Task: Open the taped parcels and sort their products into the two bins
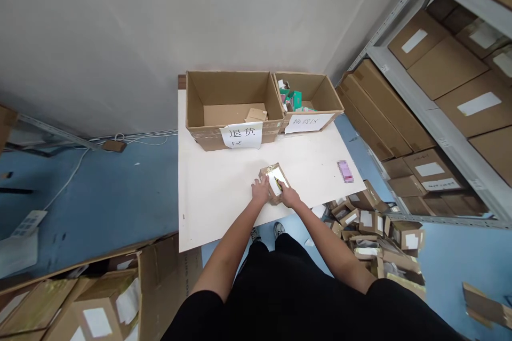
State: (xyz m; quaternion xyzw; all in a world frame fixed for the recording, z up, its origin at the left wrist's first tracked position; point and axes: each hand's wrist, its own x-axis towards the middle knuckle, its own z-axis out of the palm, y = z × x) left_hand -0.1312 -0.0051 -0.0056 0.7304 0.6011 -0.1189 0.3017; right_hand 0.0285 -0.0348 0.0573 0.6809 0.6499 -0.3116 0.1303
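Observation:
A small taped cardboard box (274, 169) with a white label lies on the white table, near its front edge. My left hand (261, 189) grips the left side of this box, its fingers over the edge. In my right hand (289, 195) is a small yellow-and-black box cutter (278, 184), its tip over the label. The blade itself is too small to make out. My right hand is at the right edge of the small box.
On the white table (216, 186) stand two open cartons: a large one (204, 136) with a flat cardboard piece inside, and a smaller one (326, 98) holding green packages. A pink phone-like item (345, 171) lies at right. Opened boxes (370, 234) litter the floor; shelving (436, 128) stands right.

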